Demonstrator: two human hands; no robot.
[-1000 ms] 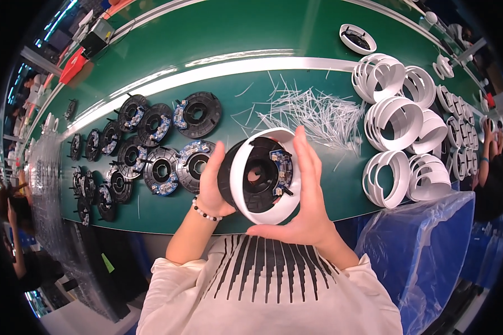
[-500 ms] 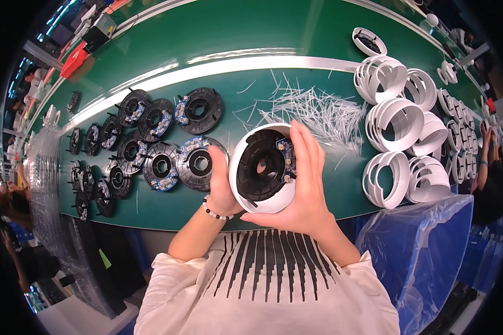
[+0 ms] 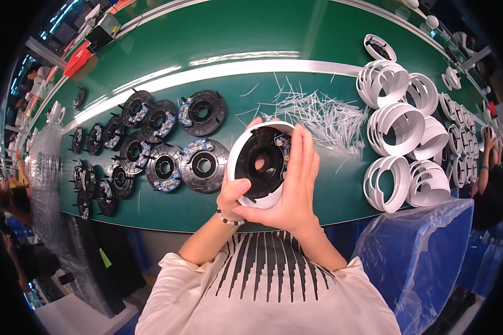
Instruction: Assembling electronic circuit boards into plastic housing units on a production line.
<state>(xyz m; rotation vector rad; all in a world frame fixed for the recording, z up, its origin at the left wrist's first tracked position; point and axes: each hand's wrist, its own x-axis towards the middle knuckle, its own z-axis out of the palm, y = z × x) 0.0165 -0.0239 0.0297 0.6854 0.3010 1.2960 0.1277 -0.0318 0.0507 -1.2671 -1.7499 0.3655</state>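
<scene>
Between my two hands, above the near part of the green table, is a white round plastic housing (image 3: pixel 270 201). Inside it sits a black disc (image 3: pixel 257 167) with a hole in the middle and a small blue circuit board along its right side. My left hand (image 3: pixel 235 192) grips the housing from the left, its thumb over the lower left rim. My right hand (image 3: pixel 299 187) wraps round the right side, fingers pointing up along the wall and thumb under the bottom. Several black discs with blue boards (image 3: pixel 204 164) lie just left of my hands.
Beyond the housing spreads a heap of thin white strips (image 3: pixel 324 117). Stacked white rings (image 3: pixel 397 129) stand on the right, near a blue bin lined with clear plastic (image 3: pixel 416 251). One white ring with a black disc (image 3: pixel 380 48) lies at the far right. Another person's arm (image 3: pixel 486 148) shows at the right edge.
My left hand has closed in on the housing, its thumb moving onto the lower left rim and its fingers behind. The housing has shifted slightly left and turned a little.
</scene>
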